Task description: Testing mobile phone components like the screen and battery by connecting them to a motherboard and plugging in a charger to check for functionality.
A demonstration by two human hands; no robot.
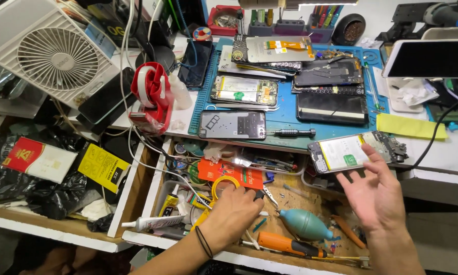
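Red-and-white packet (38, 159) beside yellow packet (103, 166) left; orange pack (239, 175) in drawer

Air blower (305, 224) lies in the drawer (310, 201), screwdriver (285, 245) before it.

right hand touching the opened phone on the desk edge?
Apart. Head view: the right hand hovers open-palmed above the drawer, and a gap shows between its fingertips and the opened phone.

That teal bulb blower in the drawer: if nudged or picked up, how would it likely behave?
The blower lies on its side, round-bellied and tapering to a nozzle, so a nudge would probably roll it in an arc. It looks like soft rubber, likely light and squashy rather than fragile. The orange screwdriver close beside it might stop the roll.
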